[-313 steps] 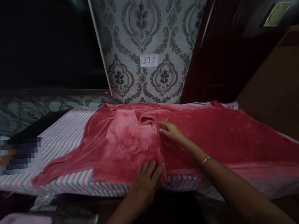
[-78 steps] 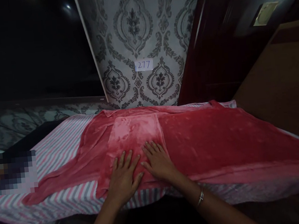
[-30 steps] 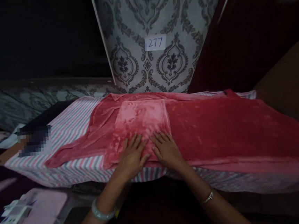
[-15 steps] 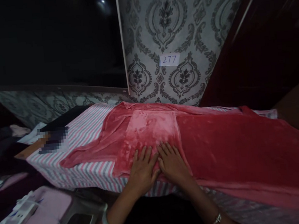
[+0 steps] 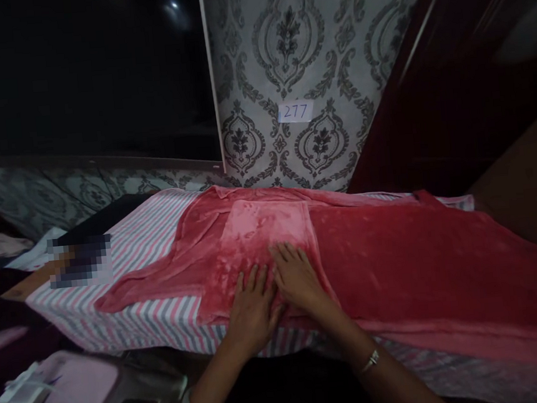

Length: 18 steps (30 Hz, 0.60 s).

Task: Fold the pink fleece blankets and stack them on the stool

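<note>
A red plush garment [image 5: 405, 265] lies spread along a table covered with a striped cloth [image 5: 141, 222]. Towards its left part, a lighter, squarish panel of the same plush fabric [image 5: 265, 220] lies flat on top. My left hand [image 5: 252, 312] rests on the panel's near edge, palm down and fingers spread. Just to its right and slightly farther in, my right hand [image 5: 298, 277] lies flat on the panel, fingers stretched out. Neither hand holds anything. A sleeve-like strip [image 5: 148, 284] of the garment extends left over the stripes.
Behind the table are a large dark screen [image 5: 83, 73] and patterned wallpaper [image 5: 279, 56] with a paper label [image 5: 296, 111] reading 277. At lower left, a power strip [image 5: 20, 399] sits on a pink stool [image 5: 69, 394]. A blurred-out item [image 5: 85, 258] lies at the table's left end.
My right hand has slid a little away from me and left over the panel, while my left hand stays near the close edge. The view has shifted slightly.
</note>
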{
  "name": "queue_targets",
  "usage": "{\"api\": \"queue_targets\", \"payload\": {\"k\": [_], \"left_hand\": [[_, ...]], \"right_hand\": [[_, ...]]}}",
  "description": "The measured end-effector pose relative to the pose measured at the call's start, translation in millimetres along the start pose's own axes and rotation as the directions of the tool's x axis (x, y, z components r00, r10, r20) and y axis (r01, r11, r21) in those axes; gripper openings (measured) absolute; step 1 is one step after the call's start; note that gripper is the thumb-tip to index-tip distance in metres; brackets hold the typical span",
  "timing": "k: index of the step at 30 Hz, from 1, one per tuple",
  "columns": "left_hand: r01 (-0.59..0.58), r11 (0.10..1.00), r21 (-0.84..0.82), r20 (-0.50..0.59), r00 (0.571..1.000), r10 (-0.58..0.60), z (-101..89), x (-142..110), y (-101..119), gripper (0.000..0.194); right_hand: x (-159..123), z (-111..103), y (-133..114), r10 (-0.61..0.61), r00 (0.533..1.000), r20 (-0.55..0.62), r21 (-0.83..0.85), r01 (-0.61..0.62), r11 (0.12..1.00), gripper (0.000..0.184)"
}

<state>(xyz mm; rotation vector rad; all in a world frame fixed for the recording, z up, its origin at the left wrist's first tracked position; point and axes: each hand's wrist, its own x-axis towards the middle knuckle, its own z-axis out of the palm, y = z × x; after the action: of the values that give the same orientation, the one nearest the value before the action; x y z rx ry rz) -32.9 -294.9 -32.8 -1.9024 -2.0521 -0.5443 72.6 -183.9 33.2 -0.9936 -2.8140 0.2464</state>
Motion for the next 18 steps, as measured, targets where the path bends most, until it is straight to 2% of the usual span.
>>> {"api": "queue_targets", "payload": {"k": [4, 8, 10, 12, 14, 16, 18], "left_hand": [[0.012, 1.000, -0.008, 0.015, 1.000, -0.012, 0.6, -0.7, 2.8, 0.055], [0.016, 0.999, -0.047, 0.052, 0.999, -0.014, -5.2, 0.4, -1.0, 0.055], [-0.012, 0.990, -0.143, 0.129, 0.991, 0.031, -16.0, 8.8, -10.4, 0.052], [-0.020, 0.954, -0.299, 0.194, 0.978, 0.081, -29.6, 23.6, -24.5, 0.041], [0.019, 0.930, -0.368, 0.185, 0.981, 0.053, -40.0, 41.2, -40.0, 0.042], [0.076, 0.959, -0.273, 0.164, 0.986, -0.031, -42.1, 55.5, -53.5, 0.047], [0.106, 0.989, -0.107, 0.200, 0.976, -0.083, -35.1, 62.1, -63.2, 0.054]], "right_hand": [[17.1, 9.5, 5.2, -0.005, 0.998, 0.062, 0.046, 0.002, 0.999, 0.054], [18.1, 20.6, 16.3, -0.030, 0.997, 0.074, 0.104, 0.022, 0.994, 0.054], [16.2, 21.9, 18.5, -0.030, 0.998, 0.062, 0.110, 0.023, 0.994, 0.054], [15.1, 21.5, 18.3, -0.031, 0.998, 0.057, 0.114, 0.025, 0.993, 0.053], [15.2, 20.6, 16.8, -0.036, 0.998, 0.054, 0.111, 0.029, 0.993, 0.053], [15.8, 19.4, 15.5, -0.033, 0.998, 0.060, 0.095, 0.027, 0.995, 0.054], [16.0, 17.5, 15.6, -0.024, 0.997, 0.079, 0.075, 0.018, 0.997, 0.056]]}}
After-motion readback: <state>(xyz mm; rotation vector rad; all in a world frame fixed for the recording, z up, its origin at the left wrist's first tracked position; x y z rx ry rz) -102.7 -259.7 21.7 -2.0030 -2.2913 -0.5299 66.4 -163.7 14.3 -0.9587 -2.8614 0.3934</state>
